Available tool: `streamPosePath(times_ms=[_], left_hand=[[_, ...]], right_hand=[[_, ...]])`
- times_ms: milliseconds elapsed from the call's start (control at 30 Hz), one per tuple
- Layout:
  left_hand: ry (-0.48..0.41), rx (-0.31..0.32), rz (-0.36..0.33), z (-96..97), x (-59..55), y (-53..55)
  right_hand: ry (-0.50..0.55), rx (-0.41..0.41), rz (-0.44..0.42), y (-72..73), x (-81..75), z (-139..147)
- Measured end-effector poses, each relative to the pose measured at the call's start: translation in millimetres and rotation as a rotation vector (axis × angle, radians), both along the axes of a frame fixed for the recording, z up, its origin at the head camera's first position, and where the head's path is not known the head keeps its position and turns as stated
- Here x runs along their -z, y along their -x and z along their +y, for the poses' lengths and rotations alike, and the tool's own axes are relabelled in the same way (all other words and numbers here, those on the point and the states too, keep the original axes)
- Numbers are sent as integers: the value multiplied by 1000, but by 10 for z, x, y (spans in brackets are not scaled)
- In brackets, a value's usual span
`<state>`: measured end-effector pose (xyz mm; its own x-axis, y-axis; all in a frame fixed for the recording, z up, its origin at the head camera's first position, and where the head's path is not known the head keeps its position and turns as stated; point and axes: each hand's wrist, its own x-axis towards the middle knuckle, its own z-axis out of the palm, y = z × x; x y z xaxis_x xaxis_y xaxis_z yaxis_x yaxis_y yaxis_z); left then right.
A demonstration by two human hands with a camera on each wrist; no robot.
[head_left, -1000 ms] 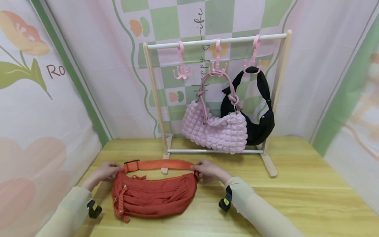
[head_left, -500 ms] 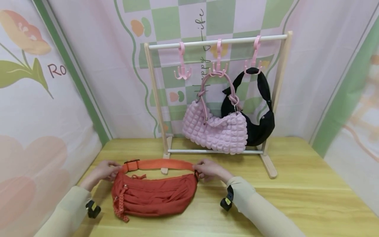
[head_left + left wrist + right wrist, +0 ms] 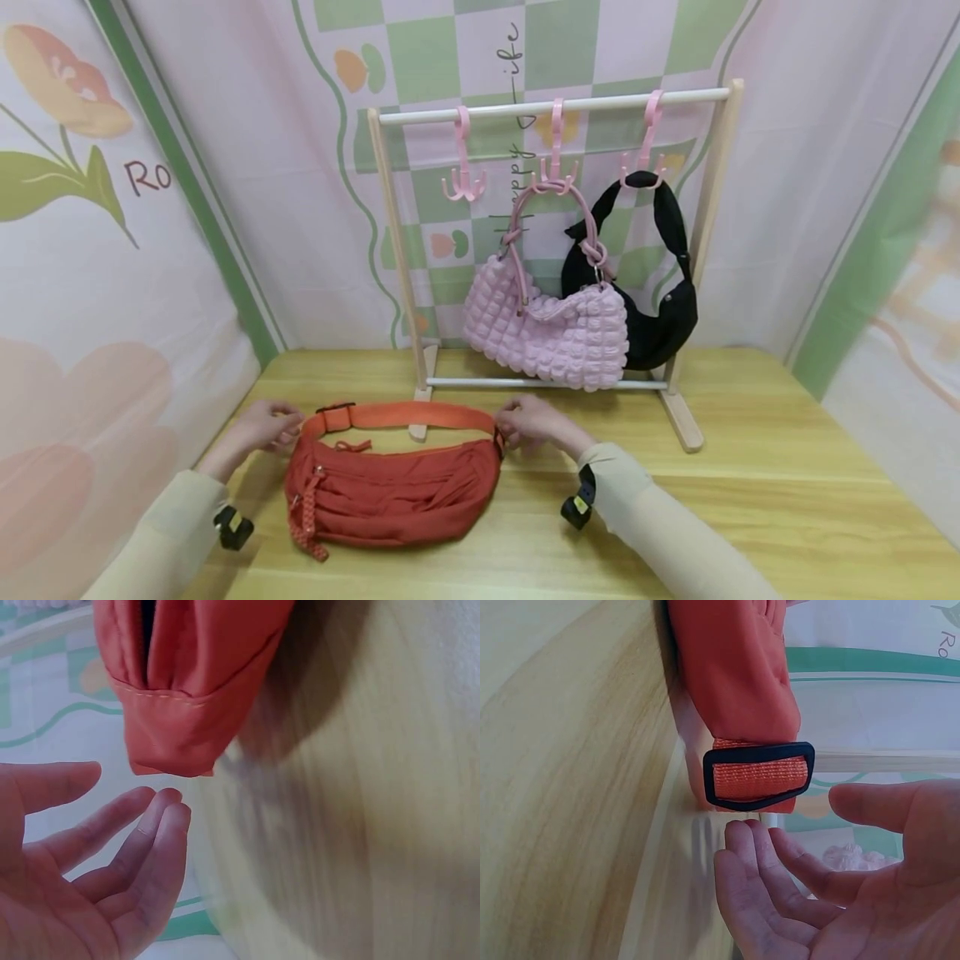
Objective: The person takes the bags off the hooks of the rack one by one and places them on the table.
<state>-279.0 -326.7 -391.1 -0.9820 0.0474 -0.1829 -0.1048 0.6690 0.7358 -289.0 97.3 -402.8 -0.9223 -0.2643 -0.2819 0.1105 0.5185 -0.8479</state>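
Note:
A red waist bag (image 3: 393, 492) lies on the wooden table, its orange strap (image 3: 420, 414) arched along the far side. Beside the bag's left end is my left hand (image 3: 266, 427); in the left wrist view its fingers are apart from the red fabric end (image 3: 176, 727), thumb and fingers spread with nothing between them. My right hand (image 3: 534, 423) is at the bag's right end. In the right wrist view its loosely bent fingers sit just short of the black buckle (image 3: 759, 776), holding nothing. A braided cord (image 3: 309, 508) hangs from the zipper at the bag's left.
Behind the bag stands a wooden rack (image 3: 705, 192) with a white top bar. A pink puffy handbag (image 3: 551, 333) hangs from the middle pink hook, a black bag (image 3: 667, 325) from the right one. The left pink hook (image 3: 463, 171) bears nothing. Patterned curtains surround the table (image 3: 750, 500).
Both hands have let go of the bag's ends and drawn slightly outward, the left one to the left. The bag stays in place on the table.

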Motion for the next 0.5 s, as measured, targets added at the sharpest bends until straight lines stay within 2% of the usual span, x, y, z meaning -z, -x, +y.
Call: streamPosePath(times_ms=[200,500], left_hand=[[61,8,46,31,-64,-22],[121,52,97,79,-144,-44]], right_hand=[[-46,-1,33,21,-19,32],[-51,9,69,-14,-77,65]])
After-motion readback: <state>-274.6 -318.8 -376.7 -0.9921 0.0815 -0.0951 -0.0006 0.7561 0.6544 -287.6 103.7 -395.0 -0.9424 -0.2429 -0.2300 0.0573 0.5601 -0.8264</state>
